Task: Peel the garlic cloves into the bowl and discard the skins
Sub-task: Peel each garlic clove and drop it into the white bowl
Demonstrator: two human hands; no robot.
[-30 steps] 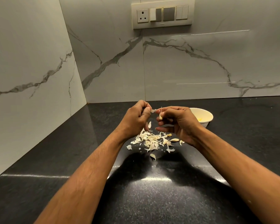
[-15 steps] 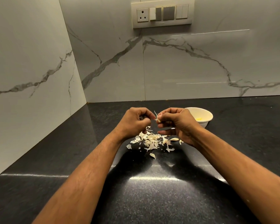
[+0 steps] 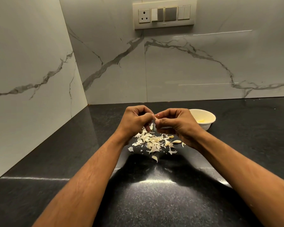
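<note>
My left hand and my right hand meet fingertip to fingertip above the black counter. Between them they pinch a small garlic clove, mostly hidden by the fingers. A strip of skin hangs just under the fingertips. Below the hands lies a heap of pale garlic skins, with a few whole cloves at its right side. A small white bowl stands behind my right hand and holds a peeled clove.
The black speckled counter runs from a corner of marble walls at the left and back. A switch and socket panel is fixed on the back wall above the hands.
Both hands have dropped lower toward the skin heap and drawn closer together. The left hand, which had pulled a skin strip away, is back at the clove.
</note>
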